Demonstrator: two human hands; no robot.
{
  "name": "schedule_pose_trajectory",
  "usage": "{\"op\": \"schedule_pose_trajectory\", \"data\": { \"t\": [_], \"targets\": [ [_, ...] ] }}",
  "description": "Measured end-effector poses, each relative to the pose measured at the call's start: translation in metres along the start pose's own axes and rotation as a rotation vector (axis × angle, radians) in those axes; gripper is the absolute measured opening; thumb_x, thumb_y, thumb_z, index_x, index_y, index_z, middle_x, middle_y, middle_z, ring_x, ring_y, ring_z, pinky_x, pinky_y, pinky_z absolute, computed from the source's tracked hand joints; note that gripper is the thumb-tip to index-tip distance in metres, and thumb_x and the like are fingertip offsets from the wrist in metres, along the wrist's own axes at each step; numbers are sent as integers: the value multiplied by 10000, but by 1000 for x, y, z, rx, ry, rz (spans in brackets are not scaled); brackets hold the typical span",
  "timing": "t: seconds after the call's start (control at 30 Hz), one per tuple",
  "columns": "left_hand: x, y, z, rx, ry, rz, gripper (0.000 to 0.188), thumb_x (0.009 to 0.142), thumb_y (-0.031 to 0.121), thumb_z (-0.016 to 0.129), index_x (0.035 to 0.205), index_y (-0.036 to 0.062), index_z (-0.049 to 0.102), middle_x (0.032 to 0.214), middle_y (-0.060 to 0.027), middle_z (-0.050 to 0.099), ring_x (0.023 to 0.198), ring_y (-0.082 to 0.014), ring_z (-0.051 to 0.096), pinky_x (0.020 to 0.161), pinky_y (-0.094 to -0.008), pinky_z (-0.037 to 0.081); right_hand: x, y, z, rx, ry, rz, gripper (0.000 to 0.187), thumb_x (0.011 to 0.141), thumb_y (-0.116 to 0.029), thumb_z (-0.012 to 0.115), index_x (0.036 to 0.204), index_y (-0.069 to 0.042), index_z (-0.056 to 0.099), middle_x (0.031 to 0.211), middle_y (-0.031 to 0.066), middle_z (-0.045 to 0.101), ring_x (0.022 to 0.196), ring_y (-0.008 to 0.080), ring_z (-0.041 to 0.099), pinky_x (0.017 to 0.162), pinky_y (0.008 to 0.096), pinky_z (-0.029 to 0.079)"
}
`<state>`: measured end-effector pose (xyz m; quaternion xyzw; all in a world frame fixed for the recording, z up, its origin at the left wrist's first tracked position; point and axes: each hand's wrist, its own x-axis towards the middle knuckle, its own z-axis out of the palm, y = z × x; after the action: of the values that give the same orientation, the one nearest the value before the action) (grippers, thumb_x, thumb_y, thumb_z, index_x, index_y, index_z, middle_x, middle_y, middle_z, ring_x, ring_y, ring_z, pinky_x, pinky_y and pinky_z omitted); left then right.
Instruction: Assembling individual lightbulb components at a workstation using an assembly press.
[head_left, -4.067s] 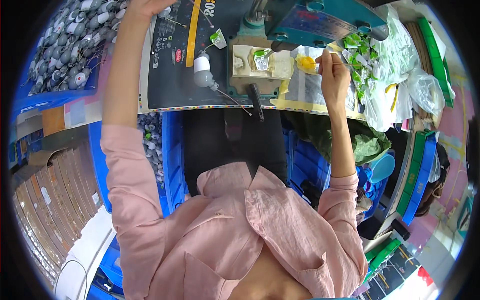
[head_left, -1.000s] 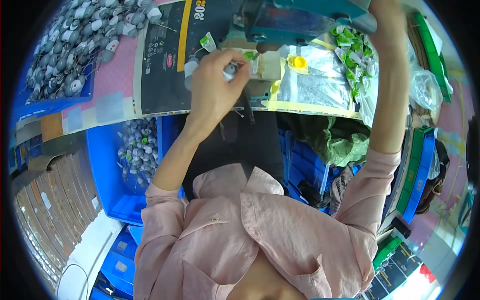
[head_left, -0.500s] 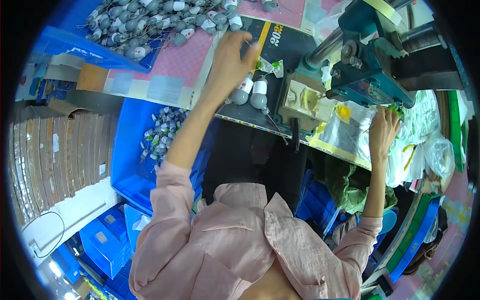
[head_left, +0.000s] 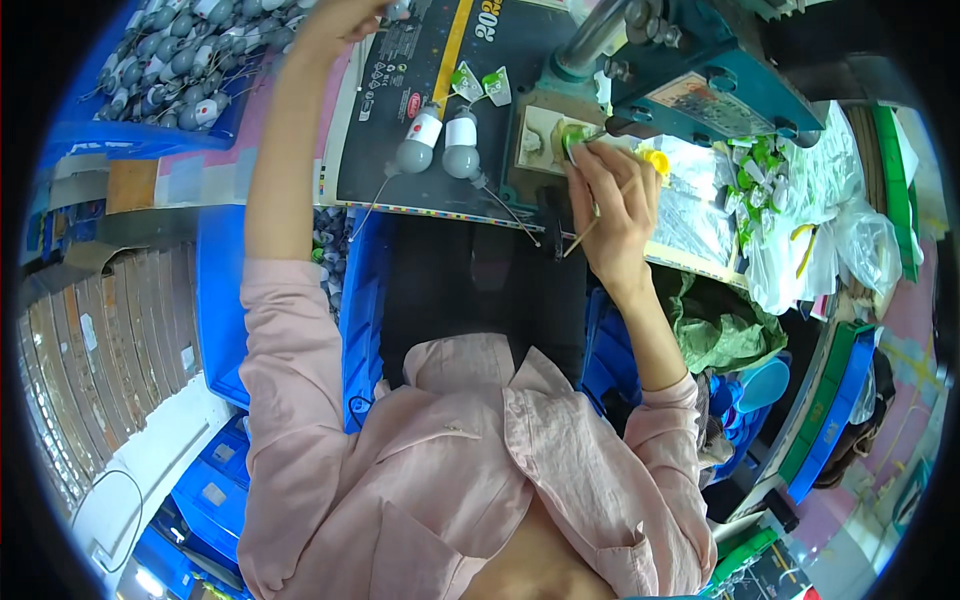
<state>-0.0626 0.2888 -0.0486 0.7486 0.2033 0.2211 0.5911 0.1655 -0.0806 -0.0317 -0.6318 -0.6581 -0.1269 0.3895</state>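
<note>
Two bulb-shaped pieces, grey at the round end with white collars (head_left: 460,150), lie side by side on the dark printed sheet (head_left: 400,60) covering the counter (head_left: 215,170); each has one thin wire trailing toward the front edge. Two green-and-white leaf-shaped tags (head_left: 481,84) lie just beyond them. One cream rectangular block (head_left: 533,143) sits under the single teal metal press (head_left: 700,90), with one green-and-white piece (head_left: 572,138) on it. The right hand (head_left: 615,200) has bent fingers closed round one thin tan stick (head_left: 583,233), its fingertips at that piece. The left hand (head_left: 345,22) is cut by the upper edge, fingers curled beside a grey-and-white item; whether they pinch it, I cannot tell. One yellow round piece (head_left: 656,160) lies beyond the right hand.

The upper-left blue plastic bin (head_left: 130,140) holds a heap of grey-and-white pieces, too many to count; a blue plastic bin below the counter (head_left: 222,310) holds more, with some green.
</note>
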Motion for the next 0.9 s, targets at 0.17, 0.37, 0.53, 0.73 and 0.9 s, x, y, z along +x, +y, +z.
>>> {"op": "schedule_pose_trajectory", "data": {
  "t": [0.17, 0.37, 0.53, 0.73, 0.9],
  "targets": [
    [-17, -21, -10, -1345, -167, -247, 174, 975, 150, 638, 1072, 6, 646, 846, -94, 640, 818, -185, 664, 656, -243, 562, -8, 18, -19, 20, 55, 152, 223, 1014, -175, 560, 1080, -6, 691, 921, 88, 622, 844, 214, 559, 767, 337, 429],
    [-35, 67, 109, -1275, -201, 187, 327, 1046, 206, 522, 1299, 10, 590, 1306, -202, 562, 1113, -299, 617, 869, -377, 589, 0, 71, -45, 451, 86, 779, 266, 1036, -226, 596, 878, -14, 629, 658, -21, 531, 570, 33, 429, 517, 196, 308],
    [-62, 86, 162, -1242, -319, 216, 451, 1023, 264, 547, 1401, 19, 518, 1493, -190, 458, 1106, -325, 621, 855, -383, 568, -13, 86, -43, 255, 56, 772, 331, 1043, -244, 581, 825, -7, 663, 618, -18, 533, 578, 46, 463, 526, 208, 342],
    [-90, 85, 196, -615, 79, -169, 296, 990, 216, 645, 1188, -5, 643, 1071, -150, 704, 817, -151, 675, 677, -248, 548, -11, 83, -36, 137, 77, 664, 343, 1057, -268, 546, 865, -3, 650, 637, 6, 560, 578, 64, 486, 541, 231, 387],
    [-99, 84, 221, -491, 164, -209, 193, 954, 162, 688, 1102, 38, 689, 966, -72, 714, 778, -111, 653, 668, -230, 534, 12, 44, -40, 796, 112, 839, 312, 1077, -236, 491, 933, 5, 629, 644, 36, 558, 514, 82, 459, 472, 218, 336]
  ]
}}
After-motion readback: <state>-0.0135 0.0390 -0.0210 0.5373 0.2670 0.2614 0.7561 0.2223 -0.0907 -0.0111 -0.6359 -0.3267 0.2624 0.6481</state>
